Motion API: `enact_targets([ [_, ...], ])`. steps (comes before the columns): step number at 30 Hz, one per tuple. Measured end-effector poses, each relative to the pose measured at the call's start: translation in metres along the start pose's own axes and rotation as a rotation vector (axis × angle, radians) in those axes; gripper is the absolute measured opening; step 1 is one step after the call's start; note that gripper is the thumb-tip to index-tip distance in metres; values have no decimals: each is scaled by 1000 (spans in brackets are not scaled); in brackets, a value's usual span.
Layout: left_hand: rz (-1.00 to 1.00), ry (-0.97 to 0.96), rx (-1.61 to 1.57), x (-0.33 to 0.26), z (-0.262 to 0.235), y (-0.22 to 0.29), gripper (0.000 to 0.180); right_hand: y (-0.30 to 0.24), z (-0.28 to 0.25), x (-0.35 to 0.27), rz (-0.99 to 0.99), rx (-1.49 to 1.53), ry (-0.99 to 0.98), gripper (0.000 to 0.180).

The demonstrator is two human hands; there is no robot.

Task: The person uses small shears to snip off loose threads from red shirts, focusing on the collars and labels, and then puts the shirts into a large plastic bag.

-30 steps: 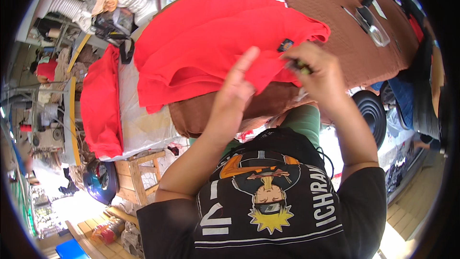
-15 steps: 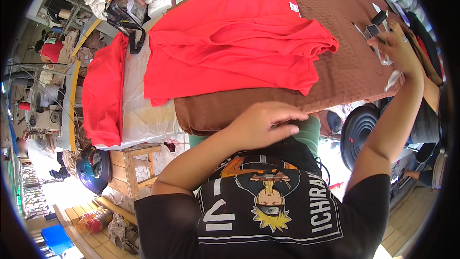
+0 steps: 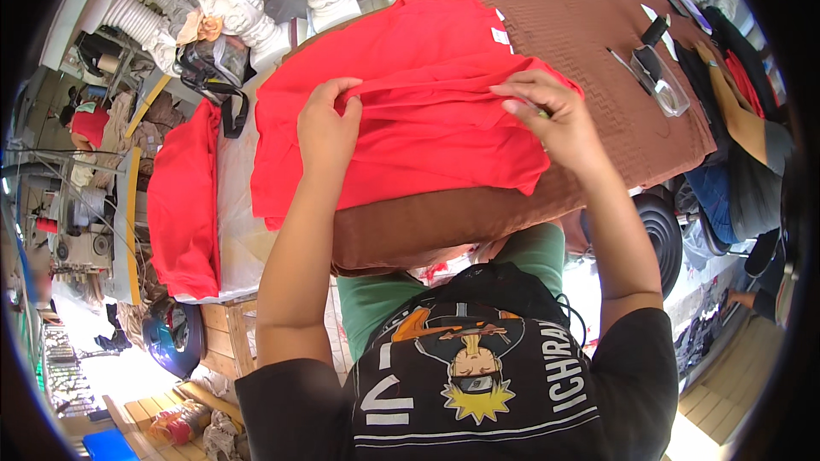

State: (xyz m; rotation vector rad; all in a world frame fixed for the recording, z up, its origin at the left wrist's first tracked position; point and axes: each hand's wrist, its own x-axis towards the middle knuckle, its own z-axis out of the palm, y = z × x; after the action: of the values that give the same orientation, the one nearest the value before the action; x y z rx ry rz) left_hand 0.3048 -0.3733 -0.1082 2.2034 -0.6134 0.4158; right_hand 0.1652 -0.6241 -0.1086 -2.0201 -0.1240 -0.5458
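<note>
A person works over a red garment (image 3: 427, 149) on a brown cloth (image 3: 410, 227) at twelve o'clock, the left hand (image 3: 328, 126) at the garment's nine o'clock, thumb and forefinger nearly closed on a raised fold. The right hand (image 3: 551, 115), at its three o'clock, is loosely curled at the fold around something small and greenish; its grip on the fabric cannot be told. A clear case (image 3: 671, 101) lies at two o'clock.
</note>
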Motion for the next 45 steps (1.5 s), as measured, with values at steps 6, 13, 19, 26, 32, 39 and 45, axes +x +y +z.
enact_targets([
  [6, 125, 44, -214, -8, -14, 54, 21, 18, 15, 9, -8, -117, 122, 21],
  [13, 61, 129, -530, -12, -42, 56, 15, 46, -6, 2, 35, -397, 149, 17],
  [19, -9, 243, -354, -10, -73, 27, 17, 0, -38, -1, 356, 174, -123, 17],
  [26, 103, 68, -87, -40, 9, -4, 18, 73, -3, -14, 281, -163, -59, 24],
  [32, 508, -287, -104, -80, 79, 61, 22, 77, 2, -17, 343, -99, -51, 17],
  [39, 345, -310, -171, -87, 109, 45, 12, 76, 5, -20, 364, -46, -16, 23],
  [45, 242, -989, -752, -79, 55, 54, 12, 80, 3, -22, 382, -21, -19, 17],
])
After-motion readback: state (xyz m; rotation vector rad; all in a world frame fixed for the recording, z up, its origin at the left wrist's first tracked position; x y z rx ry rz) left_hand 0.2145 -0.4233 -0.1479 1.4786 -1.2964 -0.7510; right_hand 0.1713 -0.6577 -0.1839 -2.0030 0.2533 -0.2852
